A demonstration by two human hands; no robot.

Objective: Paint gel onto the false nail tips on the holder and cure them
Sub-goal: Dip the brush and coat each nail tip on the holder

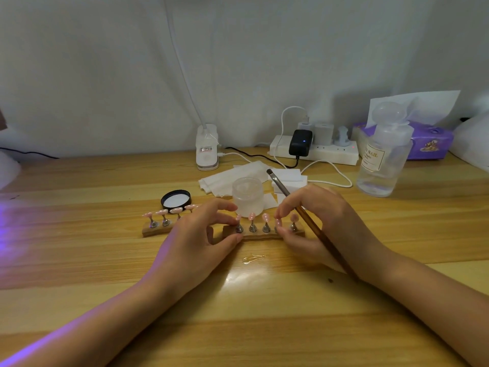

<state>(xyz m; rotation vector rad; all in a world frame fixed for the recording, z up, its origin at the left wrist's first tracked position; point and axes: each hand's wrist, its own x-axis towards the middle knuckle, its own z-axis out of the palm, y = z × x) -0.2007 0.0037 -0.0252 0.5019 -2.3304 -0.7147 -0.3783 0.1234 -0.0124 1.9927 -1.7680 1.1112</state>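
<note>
Two wooden nail holders lie in a row on the table. The right holder [260, 235] carries several pink nail tips [265, 218] on metal pegs. The left holder [156, 230] carries more pink tips [162, 212]. My left hand [201, 234] pinches the right holder's left end between thumb and fingers. My right hand [317, 223] grips a brown-handled gel brush [299, 210] that points up and back, while its fingertips touch a tip near the holder's right end. A frosted gel jar [248, 196] stands open just behind, with its black lid [176, 199] to the left.
White wipes [230, 178] lie behind the jar. A clear liquid bottle [383, 160] stands at the right, with a purple tissue box [428, 144] and a power strip [315, 152] at the back. A white lamp base [207, 147] stands behind. Purple light falls from the left.
</note>
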